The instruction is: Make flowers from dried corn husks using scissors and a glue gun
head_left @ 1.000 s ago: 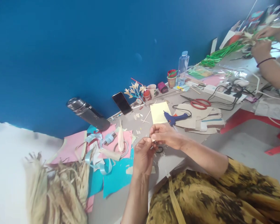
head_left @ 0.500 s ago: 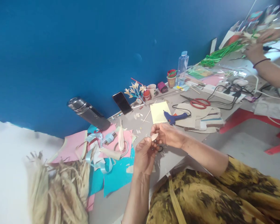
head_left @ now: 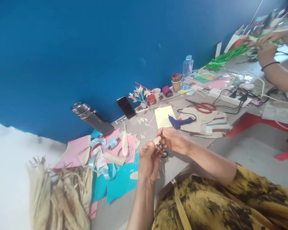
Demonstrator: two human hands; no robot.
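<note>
Husk petal, a small cream leaf-shaped piece, sits pinched between our left hand and right hand above the grey table. Likely light, thin, tearable; we'd grip its base.

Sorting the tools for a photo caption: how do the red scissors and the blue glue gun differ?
The red scissors lie farther along the table; the blue glue gun lies nearer the person's hands, beside the yellow paper. A black cord runs from the glue gun, none from the scissors. Both lie flat on the table, untouched.
</note>
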